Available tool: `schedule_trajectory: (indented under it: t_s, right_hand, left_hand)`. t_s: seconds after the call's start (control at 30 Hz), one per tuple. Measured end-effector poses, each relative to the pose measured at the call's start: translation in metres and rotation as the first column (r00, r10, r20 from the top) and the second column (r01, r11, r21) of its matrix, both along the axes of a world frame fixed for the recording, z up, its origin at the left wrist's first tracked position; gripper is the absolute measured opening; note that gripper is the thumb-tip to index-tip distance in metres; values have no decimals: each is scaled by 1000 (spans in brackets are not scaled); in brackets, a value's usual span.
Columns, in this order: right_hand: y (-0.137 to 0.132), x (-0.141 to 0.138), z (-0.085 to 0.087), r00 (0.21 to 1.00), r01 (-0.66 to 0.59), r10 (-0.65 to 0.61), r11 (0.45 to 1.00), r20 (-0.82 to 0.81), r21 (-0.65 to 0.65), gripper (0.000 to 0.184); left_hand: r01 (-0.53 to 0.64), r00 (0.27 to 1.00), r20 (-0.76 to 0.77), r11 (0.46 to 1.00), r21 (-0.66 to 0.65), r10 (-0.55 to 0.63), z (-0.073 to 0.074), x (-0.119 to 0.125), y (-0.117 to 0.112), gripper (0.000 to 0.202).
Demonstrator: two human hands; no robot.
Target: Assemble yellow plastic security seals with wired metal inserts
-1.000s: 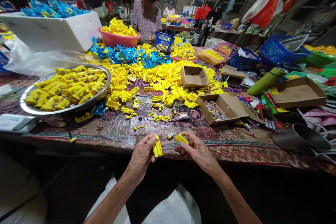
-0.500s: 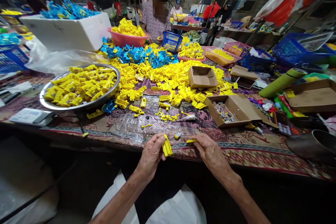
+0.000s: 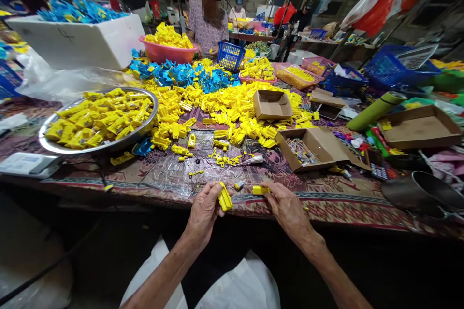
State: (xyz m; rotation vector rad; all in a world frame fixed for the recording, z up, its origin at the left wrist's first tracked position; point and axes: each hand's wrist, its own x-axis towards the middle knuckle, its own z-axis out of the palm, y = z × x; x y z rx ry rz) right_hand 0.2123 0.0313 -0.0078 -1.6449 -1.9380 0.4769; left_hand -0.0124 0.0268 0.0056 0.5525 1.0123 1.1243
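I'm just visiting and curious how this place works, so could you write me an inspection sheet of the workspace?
Surface: patterned cloth, with clear plastic over part.
Things in hand: ridged yellow part and second yellow piece, held apart.
Grip: left hand holds the ridged yellow part; right hand holds the second yellow piece.
Clutter: heaped yellow parts, blue parts, filled metal bowl, open cardboard box.
Cables: thin dark cord beside the white device; ends unclear.
Surroundings: person across the table; foam box, far left.
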Motion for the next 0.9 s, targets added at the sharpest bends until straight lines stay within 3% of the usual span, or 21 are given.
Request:
schedule_trajectory:
  t_s: [0.07, 0.13, 0.23, 0.33, 0.53, 0.7, 0.9]
  right_hand:
    - [-6, -2, 4, 996, 30, -30, 1000, -82, -7, 25]
    - [-15, -9, 11, 971, 63, -86, 992, -223, -109, 22]
    - [-33, -32, 18, 844, 13, -173, 953, -508, -304, 28]
    - [-46, -60, 16, 726, -21, -207, 946, -655, -323, 28]
    - [-47, -94, 7, 710, 126, -294, 947, -640, -296, 26]
    - [-45, -102, 4, 780, 220, -297, 954, -551, -202, 17]
    - [-43, -103, 1, 797, 253, -307, 952, -520, -174, 15]
  left_hand:
    - [-5, 1000, -1, 1000, 6, 5, -1, 1, 0, 37]
    - [-15, 1000, 7, 1000, 6, 15, -3, 3, 1, 37]
    - [-46, 999, 21, 999, -4, 46, -4, 5, 2, 39]
    - [-59, 997, 46, 998, 6, 58, -3, 7, 2, 37]
    - [-65, 993, 101, 998, 23, 62, 3, 9, 0, 33]
    - [-60, 990, 128, 998, 37, 55, 1, 9, -2, 30]
    - [-30, 990, 140, 999, 41, 24, -2, 8, -3, 27]
